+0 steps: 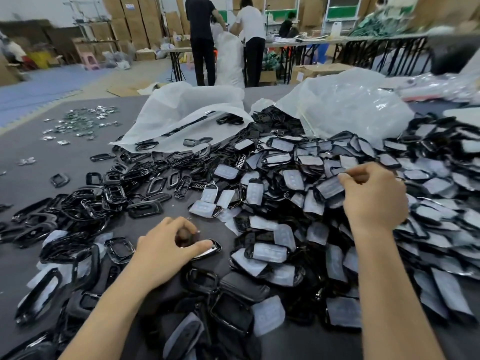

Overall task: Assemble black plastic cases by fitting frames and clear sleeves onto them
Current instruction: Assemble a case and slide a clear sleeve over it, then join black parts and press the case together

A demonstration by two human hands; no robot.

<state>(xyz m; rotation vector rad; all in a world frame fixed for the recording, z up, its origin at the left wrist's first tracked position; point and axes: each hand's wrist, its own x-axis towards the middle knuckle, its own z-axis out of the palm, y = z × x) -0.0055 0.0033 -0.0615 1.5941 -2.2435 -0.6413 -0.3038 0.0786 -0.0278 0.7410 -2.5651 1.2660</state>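
Black cases (244,285) piled nearest, on the grey table (26,183). Left hand (166,245) curled, gripping a glossy frame (207,252) lying on the table; right hand (374,196) pinches a clear sleeve (330,187) atop the right-side heap

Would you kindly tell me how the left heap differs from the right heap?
The left heap is bare, hollow, glossy black frames; the right heap is pieces with pale sleeves. The left heap lies thin, with table showing between; the right heap is deep and dense. Both are black plastic on the same table.
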